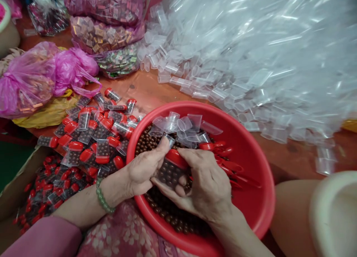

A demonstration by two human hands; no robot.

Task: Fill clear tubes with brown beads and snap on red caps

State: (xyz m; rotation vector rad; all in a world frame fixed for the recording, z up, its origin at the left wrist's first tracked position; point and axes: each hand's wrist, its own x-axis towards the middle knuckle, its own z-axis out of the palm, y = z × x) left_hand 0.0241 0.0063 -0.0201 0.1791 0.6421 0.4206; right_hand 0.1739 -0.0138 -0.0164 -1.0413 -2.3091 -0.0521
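Over the red basin, both hands are on a clear plastic tube (168,174) filled with dark brown balls and topped with a red cap (176,157). My right hand (209,181) wraps around its right side and underside, index finger by the cap. My left hand (147,168), green bead bracelet at the wrist, closes on its left side. A small clear piece (169,139) shows by my left thumb; what it belongs to I cannot make out. Loose brown balls (174,220) lie in the basin below, with empty clear tubes (185,125) and red caps (225,164).
The red basin (263,205) stands before a large heap of clear tubes (237,56). Filled red-capped tubes (103,129) pile up at left, with more in a box (22,171) below. Pink bags (33,75) sit behind; a pale tub (318,212) is at right.
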